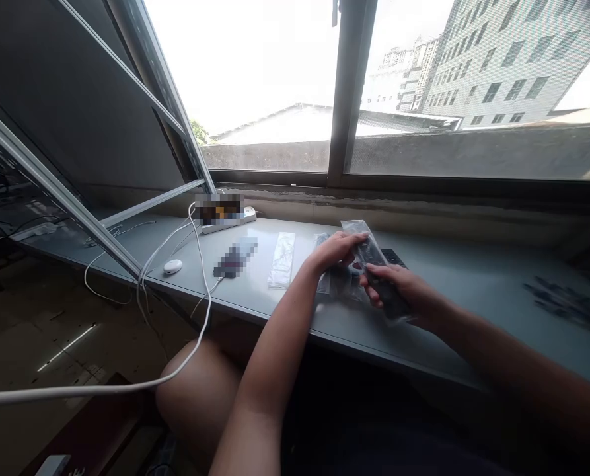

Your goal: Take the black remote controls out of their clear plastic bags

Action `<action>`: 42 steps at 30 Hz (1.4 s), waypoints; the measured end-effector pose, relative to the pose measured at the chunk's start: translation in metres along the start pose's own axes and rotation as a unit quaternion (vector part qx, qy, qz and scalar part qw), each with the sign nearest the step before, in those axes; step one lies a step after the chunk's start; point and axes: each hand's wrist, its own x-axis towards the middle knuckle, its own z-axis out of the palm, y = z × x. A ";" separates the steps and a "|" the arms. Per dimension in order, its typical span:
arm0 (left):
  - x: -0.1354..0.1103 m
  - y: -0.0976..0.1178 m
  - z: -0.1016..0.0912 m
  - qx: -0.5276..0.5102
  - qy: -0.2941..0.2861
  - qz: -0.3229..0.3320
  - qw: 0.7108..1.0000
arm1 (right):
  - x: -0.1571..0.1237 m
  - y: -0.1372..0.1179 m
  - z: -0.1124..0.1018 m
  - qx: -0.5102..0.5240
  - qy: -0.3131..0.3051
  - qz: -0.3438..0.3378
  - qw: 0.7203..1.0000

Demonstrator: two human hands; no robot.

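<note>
A clear plastic bag (367,243) with a long dark object in it, which looks like a remote control (392,299), is held over the table. My right hand (391,281) wraps round the bagged lower part, thumb on top. My left hand (341,250) has its fingers closed at the bag's upper end. Behind my right hand lies a black object with small buttons (392,256), partly hidden. Under and beside my left hand are more clear bags (323,281), their contents hard to make out. Left of them lies a flat whitish plastic bag (281,260).
The grey table (473,291) runs along the window. At its right lies a blurred heap of dark long objects (567,301). To the left are a white power strip (230,221), a pixelated phone-like object (236,258), a round white object (172,266) and loose white cables (206,297).
</note>
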 end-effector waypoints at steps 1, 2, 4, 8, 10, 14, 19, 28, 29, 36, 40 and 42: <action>0.001 -0.001 0.000 0.013 -0.017 0.004 1.000 | 0.000 0.000 0.000 0.001 0.003 0.002 1.000; 0.003 -0.002 -0.001 0.025 -0.032 0.011 0.999 | 0.000 0.000 0.000 0.003 0.006 0.002 1.000; 0.005 -0.003 -0.001 0.039 -0.047 0.027 0.998 | 0.000 -0.001 0.002 0.007 0.014 0.001 1.000; 0.009 -0.003 -0.003 0.019 -0.014 0.058 0.998 | -0.001 -0.002 0.006 0.018 0.018 -0.015 1.000; 0.012 -0.003 -0.003 -0.014 0.025 0.083 0.996 | -0.001 -0.002 0.006 0.021 0.013 -0.033 0.999; 0.013 0.002 -0.004 -0.056 0.087 0.105 0.989 | 0.000 -0.002 0.004 0.011 0.000 -0.046 0.999; 0.007 0.003 -0.003 -0.042 0.020 0.072 0.996 | 0.000 0.000 0.002 0.011 0.001 -0.055 0.998; 0.010 -0.003 -0.006 -0.064 -0.074 0.064 0.993 | 0.002 0.004 0.001 -0.014 0.008 -0.012 1.000; 0.009 -0.002 -0.006 -0.063 -0.072 0.067 0.993 | 0.002 0.004 0.001 -0.015 0.008 -0.012 1.000; 0.003 0.002 -0.004 -0.055 -0.071 0.026 0.996 | 0.001 0.001 0.001 -0.001 0.000 -0.034 0.999; 0.006 -0.002 -0.004 -0.056 -0.081 0.013 0.995 | 0.002 0.002 0.000 0.010 0.011 -0.043 0.999; 0.007 -0.003 -0.004 -0.068 -0.089 0.025 0.993 | 0.003 0.003 -0.001 0.011 0.013 -0.041 0.999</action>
